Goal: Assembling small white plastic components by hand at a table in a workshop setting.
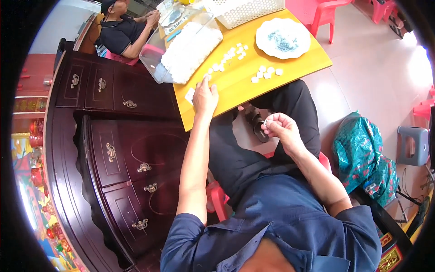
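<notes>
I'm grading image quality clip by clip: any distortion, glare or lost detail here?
Head view: the dark wooden cabinet bows toward the left rim, with black corners around; head view: glare whitens the tiled floor near the right edge; head view: the white heap looks pale, and the small item in the right hand is too small to identify.

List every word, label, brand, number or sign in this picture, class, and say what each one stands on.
White package, top of the picture: large dark lettering; I don't copy printed wording.
Red-and-gold panel, lower right: gold markings, too small and blurred to read.
Red-and-gold strip, far left: markings, too blurred to read.
Grey stool, right: a small mark on its side, too small to tell whether it is print.
</notes>
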`<move>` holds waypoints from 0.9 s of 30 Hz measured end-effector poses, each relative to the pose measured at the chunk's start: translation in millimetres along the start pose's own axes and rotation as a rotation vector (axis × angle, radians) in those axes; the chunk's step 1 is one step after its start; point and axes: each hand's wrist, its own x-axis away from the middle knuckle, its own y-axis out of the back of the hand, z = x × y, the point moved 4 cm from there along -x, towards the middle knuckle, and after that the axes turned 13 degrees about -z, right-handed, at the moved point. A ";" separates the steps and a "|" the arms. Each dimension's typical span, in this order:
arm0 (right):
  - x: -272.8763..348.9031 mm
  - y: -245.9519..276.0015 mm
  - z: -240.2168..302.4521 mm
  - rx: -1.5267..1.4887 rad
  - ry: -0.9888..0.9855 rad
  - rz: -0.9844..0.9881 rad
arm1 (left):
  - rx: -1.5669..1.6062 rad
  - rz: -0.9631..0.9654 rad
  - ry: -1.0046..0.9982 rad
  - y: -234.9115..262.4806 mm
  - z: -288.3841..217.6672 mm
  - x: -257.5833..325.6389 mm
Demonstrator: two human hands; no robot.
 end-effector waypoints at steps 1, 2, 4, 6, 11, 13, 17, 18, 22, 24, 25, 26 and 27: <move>0.4 -1.1 0.4 -0.014 -0.002 0.001 | -0.027 -0.019 -0.009 -1.4 3.1 -1.4; -0.1 -2.4 1.4 -0.015 0.001 0.005 | -0.028 -0.024 -0.010 -3.2 6.4 -0.9; -1.4 -1.5 1.2 -0.017 -0.013 0.000 | -0.002 -0.030 -0.037 -2.9 -1.1 3.9; -2.6 -1.5 1.2 -0.016 -0.012 0.001 | 0.029 -0.011 -0.024 1.6 -12.1 11.7; -2.3 -2.5 -0.1 -0.006 -0.018 0.013 | 0.129 -0.057 -0.038 6.8 -20.1 12.0; -1.7 -3.2 0.0 -0.014 -0.022 0.019 | 0.082 -0.092 -0.009 6.4 -17.6 4.7; 1.5 -7.8 4.0 -0.014 -0.026 0.009 | 0.058 -0.102 -0.023 2.8 -11.9 0.0; 2.2 -7.8 4.3 -0.015 -0.026 0.007 | 0.055 -0.089 -0.027 1.7 -12.8 -0.1; 2.3 -6.7 1.8 -0.010 -0.024 0.020 | 0.094 -0.070 -0.041 2.0 -18.5 -0.4; 3.4 -6.5 2.4 -0.013 -0.026 0.023 | 0.173 -0.068 -0.053 5.2 -25.4 2.9; 3.6 -6.8 2.4 -0.017 -0.028 0.026 | 0.251 -0.066 -0.066 7.4 -30.6 5.5; 3.1 -7.0 2.0 -0.017 -0.031 0.024 | 0.251 -0.063 -0.063 9.3 -34.9 9.9; 2.4 -5.0 1.6 -0.016 -0.028 0.017 | 0.370 -0.048 0.007 13.7 -45.8 14.4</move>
